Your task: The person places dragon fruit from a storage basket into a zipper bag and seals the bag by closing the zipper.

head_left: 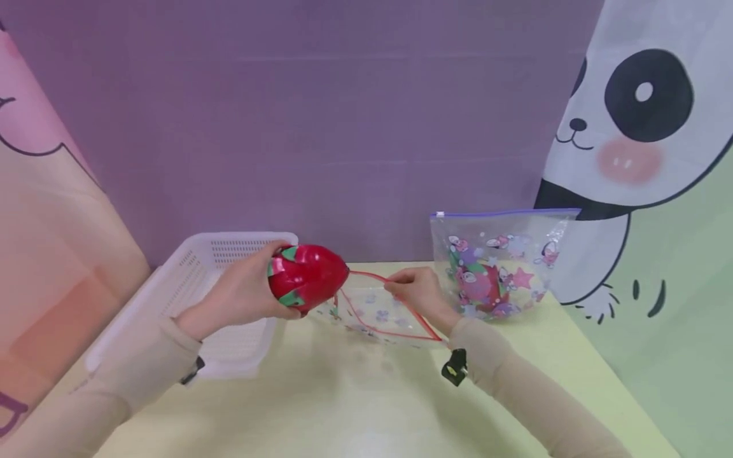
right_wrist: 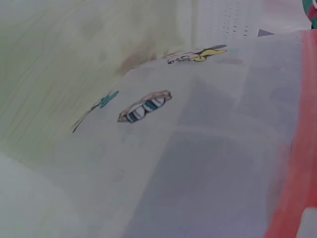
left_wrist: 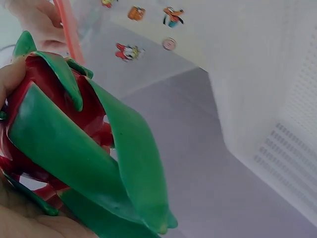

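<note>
My left hand (head_left: 243, 289) grips a red toy dragon fruit (head_left: 309, 277) with green leaf-like scales, its red end facing right. In the left wrist view, long green scales (left_wrist: 64, 153) stick out toward the camera. My right hand (head_left: 420, 292) pinches the red-edged mouth of a clear printed zip bag (head_left: 380, 312) and holds that mouth spread apart. The fruit's tip is right at the left end of the bag's mouth; whether they touch I cannot tell. The right wrist view shows the bag's film (right_wrist: 213, 148) and red edge (right_wrist: 297, 148), but not the right hand's fingers clearly.
A white perforated basket (head_left: 263, 346) stands at left on the pale table (head_left: 355, 407). To the right, a purple-zip clear bag (head_left: 532, 238) stands upright with red and green things inside. A purple backdrop (head_left: 343, 127) rises behind the table.
</note>
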`<action>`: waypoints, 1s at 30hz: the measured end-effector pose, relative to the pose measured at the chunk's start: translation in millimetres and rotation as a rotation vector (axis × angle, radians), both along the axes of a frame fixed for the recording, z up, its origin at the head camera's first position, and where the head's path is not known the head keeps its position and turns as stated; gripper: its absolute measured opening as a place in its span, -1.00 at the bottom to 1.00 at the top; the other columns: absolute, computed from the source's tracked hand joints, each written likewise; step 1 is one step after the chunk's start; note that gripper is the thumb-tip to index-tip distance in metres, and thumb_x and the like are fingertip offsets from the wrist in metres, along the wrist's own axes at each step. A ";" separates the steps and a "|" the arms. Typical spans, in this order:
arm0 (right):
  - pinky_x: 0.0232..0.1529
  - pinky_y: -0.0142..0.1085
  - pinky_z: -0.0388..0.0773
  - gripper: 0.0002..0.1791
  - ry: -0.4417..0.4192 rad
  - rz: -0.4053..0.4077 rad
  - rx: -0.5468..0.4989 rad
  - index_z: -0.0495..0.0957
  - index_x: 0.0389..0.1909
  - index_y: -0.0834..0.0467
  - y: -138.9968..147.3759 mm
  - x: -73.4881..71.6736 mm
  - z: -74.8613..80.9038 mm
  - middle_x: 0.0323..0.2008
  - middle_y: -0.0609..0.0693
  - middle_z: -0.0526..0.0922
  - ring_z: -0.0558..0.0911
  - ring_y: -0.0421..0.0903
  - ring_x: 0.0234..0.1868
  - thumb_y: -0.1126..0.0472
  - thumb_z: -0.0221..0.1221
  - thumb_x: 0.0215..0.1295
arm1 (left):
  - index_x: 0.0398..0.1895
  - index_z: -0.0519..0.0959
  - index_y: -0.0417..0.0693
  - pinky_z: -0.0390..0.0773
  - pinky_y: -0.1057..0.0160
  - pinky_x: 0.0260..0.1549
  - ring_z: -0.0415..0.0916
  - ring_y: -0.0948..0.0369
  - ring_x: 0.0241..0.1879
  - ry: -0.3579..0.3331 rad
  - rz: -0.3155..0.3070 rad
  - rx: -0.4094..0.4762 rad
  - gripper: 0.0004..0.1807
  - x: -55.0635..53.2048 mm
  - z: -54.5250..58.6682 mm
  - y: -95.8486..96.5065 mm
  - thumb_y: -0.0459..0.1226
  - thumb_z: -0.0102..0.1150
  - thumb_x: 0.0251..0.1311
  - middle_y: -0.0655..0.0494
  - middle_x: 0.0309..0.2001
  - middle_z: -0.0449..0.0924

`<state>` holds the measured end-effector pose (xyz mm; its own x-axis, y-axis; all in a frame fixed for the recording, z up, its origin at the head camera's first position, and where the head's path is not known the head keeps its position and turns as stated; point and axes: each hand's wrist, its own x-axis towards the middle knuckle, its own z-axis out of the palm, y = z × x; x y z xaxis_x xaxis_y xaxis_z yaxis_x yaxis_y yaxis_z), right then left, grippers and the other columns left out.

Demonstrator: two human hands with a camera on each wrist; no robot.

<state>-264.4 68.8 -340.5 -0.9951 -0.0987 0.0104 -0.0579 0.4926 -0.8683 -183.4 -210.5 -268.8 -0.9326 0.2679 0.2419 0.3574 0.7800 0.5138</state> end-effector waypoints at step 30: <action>-0.25 -0.27 0.60 -0.82 0.073 0.018 -0.009 0.66 -0.25 0.24 -6.5 10.9 10.2 -0.28 0.13 0.69 0.60 -0.02 -0.25 0.32 0.15 0.15 | 0.18 0.25 0.02 0.61 0.14 -0.24 0.43 0.16 -0.02 0.164 -0.134 -0.145 0.01 6.9 -13.4 64.8 -0.08 0.56 -0.50 0.15 0.03 0.44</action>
<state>-253.4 62.3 -330.3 -0.9896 -0.1166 0.0838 -0.1302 0.4830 -0.8659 -176.5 -145.7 -282.3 -0.8380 0.4295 0.3366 0.5317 0.7813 0.3268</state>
